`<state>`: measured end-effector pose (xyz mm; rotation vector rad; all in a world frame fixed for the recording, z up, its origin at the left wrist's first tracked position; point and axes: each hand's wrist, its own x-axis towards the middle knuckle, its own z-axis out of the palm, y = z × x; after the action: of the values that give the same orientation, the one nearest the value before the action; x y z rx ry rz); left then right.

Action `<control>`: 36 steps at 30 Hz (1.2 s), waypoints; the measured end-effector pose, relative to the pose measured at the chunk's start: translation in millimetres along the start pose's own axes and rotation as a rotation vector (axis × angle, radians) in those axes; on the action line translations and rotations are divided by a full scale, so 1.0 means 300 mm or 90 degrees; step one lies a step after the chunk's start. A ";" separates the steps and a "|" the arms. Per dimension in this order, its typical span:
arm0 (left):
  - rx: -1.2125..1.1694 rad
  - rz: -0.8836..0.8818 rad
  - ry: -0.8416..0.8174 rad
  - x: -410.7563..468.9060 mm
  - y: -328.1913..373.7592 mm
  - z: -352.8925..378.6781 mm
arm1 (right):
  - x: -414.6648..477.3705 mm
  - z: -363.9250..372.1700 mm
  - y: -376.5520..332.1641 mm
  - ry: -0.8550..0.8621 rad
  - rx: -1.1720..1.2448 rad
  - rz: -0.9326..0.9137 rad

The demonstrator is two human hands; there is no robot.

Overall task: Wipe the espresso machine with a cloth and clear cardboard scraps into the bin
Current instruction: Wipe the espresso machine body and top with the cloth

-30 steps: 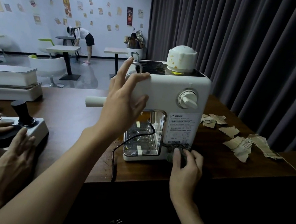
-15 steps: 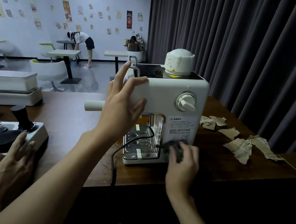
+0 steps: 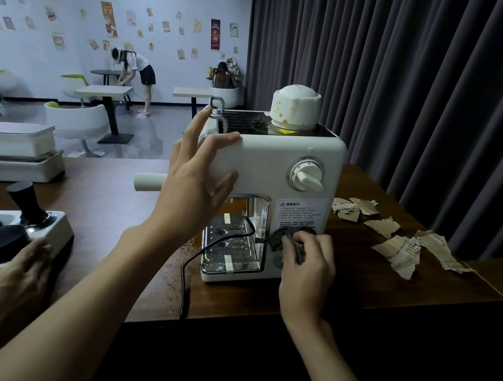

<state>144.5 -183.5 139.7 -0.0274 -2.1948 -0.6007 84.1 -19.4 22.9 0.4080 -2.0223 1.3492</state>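
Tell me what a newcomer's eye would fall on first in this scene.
The white espresso machine stands in the middle of the wooden table. The left hand rests open on its upper corner, and the right hand presses a dark cloth to its lower front panel. Torn cardboard scraps lie on the table to its right.

Arms reach forward, left hand (image 3: pixel 198 180) splayed flat, right hand (image 3: pixel 308 265) curled round the cloth (image 3: pixel 282 236).

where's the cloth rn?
Head view, centre-right: dark cloth held by the right hand, pressed against the espresso machine front, below its warning label.
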 end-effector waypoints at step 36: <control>-0.003 0.004 -0.007 0.003 -0.017 -0.004 | 0.263 -0.135 -0.062 0.066 -0.014 -0.140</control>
<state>143.5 -188.6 139.0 -0.0401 -2.2039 -0.6045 51.7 17.4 99.2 0.5228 -1.8466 1.1875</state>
